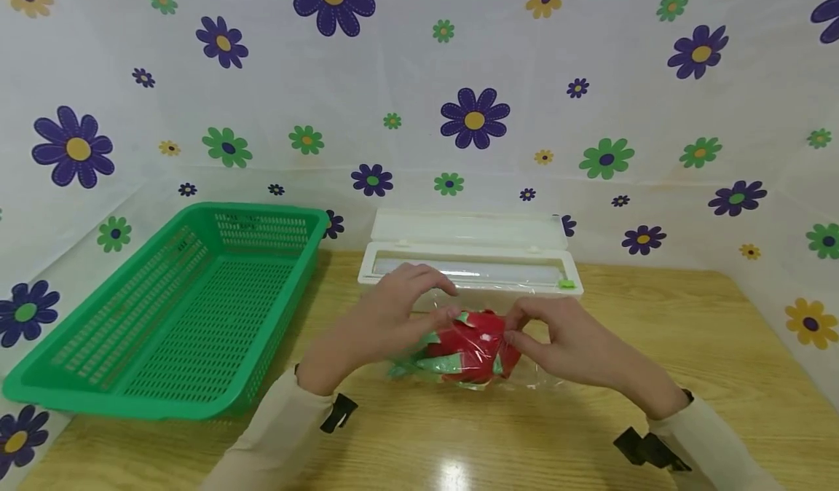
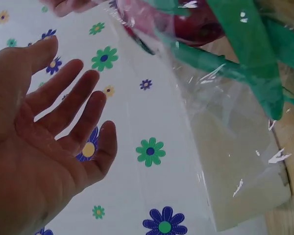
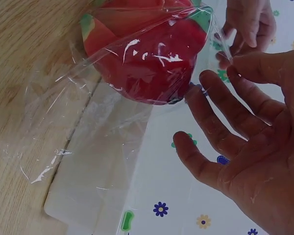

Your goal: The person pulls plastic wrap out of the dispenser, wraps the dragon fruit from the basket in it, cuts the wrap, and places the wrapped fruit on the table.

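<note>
A red dragon fruit (image 1: 481, 345) with green scales lies on the table, in front of the cling film dispenser (image 1: 367, 258). Clear cling film (image 3: 63, 112) drapes over the fruit and spreads past its sides. My right hand (image 1: 570, 334) pinches a gathered edge of the film between thumb and index finger, at the fruit's right; its other fingers (image 3: 210, 122) are spread. My left hand (image 1: 393, 316) hovers at the fruit's upper left with relaxed, parted fingers. In the left wrist view the left palm (image 2: 39, 152) shows nothing held, and long green scales (image 2: 250, 54) show through the film.
Behind the fruit, the dispenser's lid (image 1: 468, 229) stands raised over a film roll (image 1: 472, 271), with a green slider (image 1: 566, 284) at the right end. A green plastic basket (image 1: 245, 374) stands at the left. Flower-printed cloth (image 1: 393, 76) hangs behind the wooden table (image 1: 655, 316).
</note>
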Action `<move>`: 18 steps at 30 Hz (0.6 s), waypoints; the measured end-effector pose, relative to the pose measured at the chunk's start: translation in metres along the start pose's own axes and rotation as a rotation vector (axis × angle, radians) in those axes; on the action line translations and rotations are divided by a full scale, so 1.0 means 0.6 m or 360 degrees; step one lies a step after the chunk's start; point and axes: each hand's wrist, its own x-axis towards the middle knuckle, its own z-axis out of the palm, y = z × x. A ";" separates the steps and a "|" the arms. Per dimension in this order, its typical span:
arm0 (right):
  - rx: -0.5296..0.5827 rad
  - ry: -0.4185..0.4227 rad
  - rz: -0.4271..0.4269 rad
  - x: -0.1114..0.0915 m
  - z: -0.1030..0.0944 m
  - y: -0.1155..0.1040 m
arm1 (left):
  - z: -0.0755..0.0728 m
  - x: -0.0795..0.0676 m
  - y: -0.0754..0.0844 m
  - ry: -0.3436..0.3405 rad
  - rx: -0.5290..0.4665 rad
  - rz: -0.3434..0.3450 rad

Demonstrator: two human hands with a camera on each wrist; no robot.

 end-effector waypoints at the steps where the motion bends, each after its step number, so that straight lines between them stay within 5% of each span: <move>1: 0.0009 -0.0005 0.0000 0.001 0.000 0.000 | 0.004 0.003 0.002 -0.0060 0.0020 0.0007; 7: 0.0107 -0.0053 0.0011 -0.001 0.002 0.000 | 0.027 0.017 0.016 -0.0261 0.0079 0.0014; 18: 0.0274 -0.0088 -0.0002 0.000 0.004 0.009 | 0.035 0.029 0.018 -0.0333 -0.0039 0.0108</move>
